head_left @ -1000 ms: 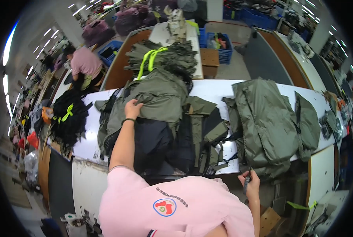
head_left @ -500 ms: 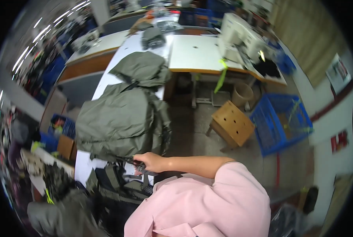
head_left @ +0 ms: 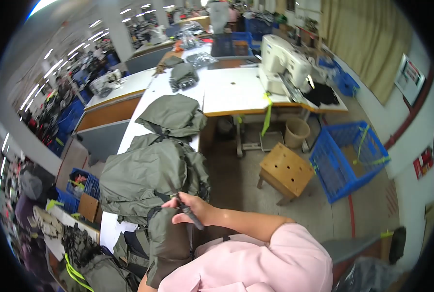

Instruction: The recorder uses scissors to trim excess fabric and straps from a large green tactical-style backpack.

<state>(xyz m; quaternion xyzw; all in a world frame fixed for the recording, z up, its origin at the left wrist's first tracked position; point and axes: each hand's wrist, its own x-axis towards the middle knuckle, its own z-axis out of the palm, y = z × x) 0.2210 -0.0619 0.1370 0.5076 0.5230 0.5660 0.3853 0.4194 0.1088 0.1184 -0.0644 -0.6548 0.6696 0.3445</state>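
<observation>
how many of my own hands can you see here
1: your right hand, holding a dark tool by the olive fabric. Your left hand is hidden; only a little of the left arm shows at the lower edge.

- Letters and numbers: too small or blurred to read
- Between two and three o'clock: a framed pale placard (head_left: 409,79) on the white wall (head_left: 402,159), its print seen at a slant and unreadable
- Just past three o'clock: a red sign (head_left: 423,163) with pale marks on the same wall, its wording unclear
- Between three and four o'clock: red hatched stripes (head_left: 392,198) on the floor (head_left: 372,219)
</observation>
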